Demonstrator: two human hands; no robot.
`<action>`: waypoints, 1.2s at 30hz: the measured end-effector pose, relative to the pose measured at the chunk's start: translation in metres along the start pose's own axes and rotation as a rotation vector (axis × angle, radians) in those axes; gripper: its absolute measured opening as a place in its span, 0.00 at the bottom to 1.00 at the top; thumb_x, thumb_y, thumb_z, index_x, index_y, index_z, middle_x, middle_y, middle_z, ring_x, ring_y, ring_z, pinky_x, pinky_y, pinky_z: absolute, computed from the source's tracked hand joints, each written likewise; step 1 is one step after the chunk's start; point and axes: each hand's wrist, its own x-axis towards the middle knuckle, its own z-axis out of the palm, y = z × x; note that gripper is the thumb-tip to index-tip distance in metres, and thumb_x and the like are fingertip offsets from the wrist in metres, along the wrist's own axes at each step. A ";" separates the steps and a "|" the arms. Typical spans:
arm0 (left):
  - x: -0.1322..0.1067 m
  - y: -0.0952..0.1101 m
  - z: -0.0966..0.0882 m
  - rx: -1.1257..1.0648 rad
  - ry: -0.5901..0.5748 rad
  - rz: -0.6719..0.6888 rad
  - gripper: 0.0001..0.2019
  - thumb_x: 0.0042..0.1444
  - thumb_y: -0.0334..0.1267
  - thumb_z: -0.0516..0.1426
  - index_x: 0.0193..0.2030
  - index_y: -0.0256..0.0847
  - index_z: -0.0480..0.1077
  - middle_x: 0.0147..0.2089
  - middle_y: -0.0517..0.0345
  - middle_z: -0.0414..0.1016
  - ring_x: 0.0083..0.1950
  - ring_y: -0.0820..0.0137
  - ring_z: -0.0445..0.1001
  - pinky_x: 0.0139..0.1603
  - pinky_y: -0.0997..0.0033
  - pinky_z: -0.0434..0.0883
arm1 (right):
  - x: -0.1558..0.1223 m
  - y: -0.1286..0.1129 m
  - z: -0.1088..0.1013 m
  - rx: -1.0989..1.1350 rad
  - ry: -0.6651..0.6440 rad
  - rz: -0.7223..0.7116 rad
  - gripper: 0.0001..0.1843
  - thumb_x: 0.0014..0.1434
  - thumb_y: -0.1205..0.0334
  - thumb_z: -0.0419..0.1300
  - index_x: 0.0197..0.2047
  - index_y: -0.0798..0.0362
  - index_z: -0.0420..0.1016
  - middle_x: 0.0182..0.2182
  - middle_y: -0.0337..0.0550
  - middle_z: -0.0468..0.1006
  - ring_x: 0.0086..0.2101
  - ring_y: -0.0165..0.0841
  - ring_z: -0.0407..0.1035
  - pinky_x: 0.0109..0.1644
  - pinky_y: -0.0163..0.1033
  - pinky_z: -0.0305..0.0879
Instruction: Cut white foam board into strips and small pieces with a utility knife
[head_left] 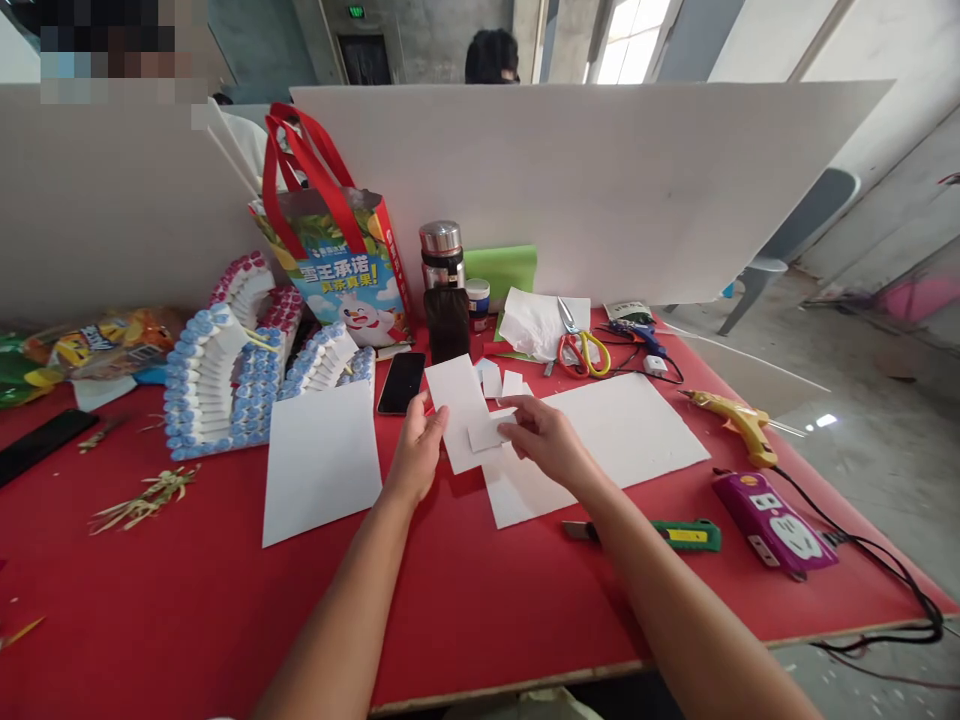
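My left hand [417, 440] grips a white rectangular card [456, 400] by its left edge, thumb on top. A smaller white card piece [486, 432] is pinched in my right hand [544, 436] and overlaps the lower right part of the larger card. Whether the two pieces touch I cannot tell. Under my right hand lies a big white sheet [637, 425]. Several small white cut pieces [492, 380] lie just behind the cards. Left of my left hand, another white sheet [322, 470] leans against a blue-and-white folded-paper structure [214, 390].
A green utility knife [686, 536] lies below my right forearm. To the right are a yellow glue gun [739, 422] and a purple power strip [776, 525] with cables. Scissors [581, 350], a phone [402, 383], a thermos [442, 255] and a carrier bag [345, 260] stand or lie behind.
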 end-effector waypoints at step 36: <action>-0.016 0.012 0.001 -0.626 -0.490 -0.505 0.25 0.68 0.50 0.51 0.67 0.41 0.65 0.66 0.43 0.69 0.66 0.48 0.68 0.65 0.41 0.66 | -0.006 0.010 -0.003 -0.220 -0.099 -0.445 0.18 0.63 0.58 0.64 0.56 0.43 0.78 0.47 0.48 0.68 0.43 0.36 0.69 0.44 0.44 0.75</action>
